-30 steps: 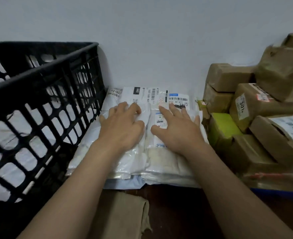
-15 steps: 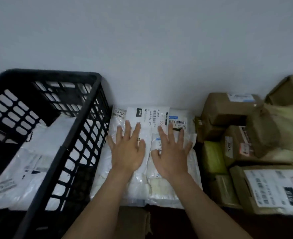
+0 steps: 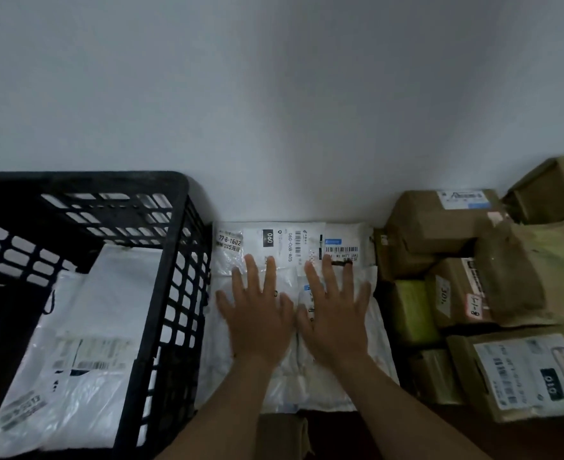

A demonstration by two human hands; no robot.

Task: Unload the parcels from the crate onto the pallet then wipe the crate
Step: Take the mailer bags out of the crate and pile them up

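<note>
At left we see the black lattice crate (image 3: 81, 182), upright, with white bagged parcels (image 3: 108, 310) lying flat inside. Just right of it, more white labelled parcels (image 3: 293, 240) lie stacked flat against the wall.

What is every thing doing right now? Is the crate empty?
black crate, upright, parcels inside.
white parcels in the crate, lying flat, not unloaded yet.
stacked white parcels, flat beside the crate, under both hands.
left hand, open, flat on the stack.
right hand, open, flat on the stack.
brown boxes, piled at the right, untouched.
</note>
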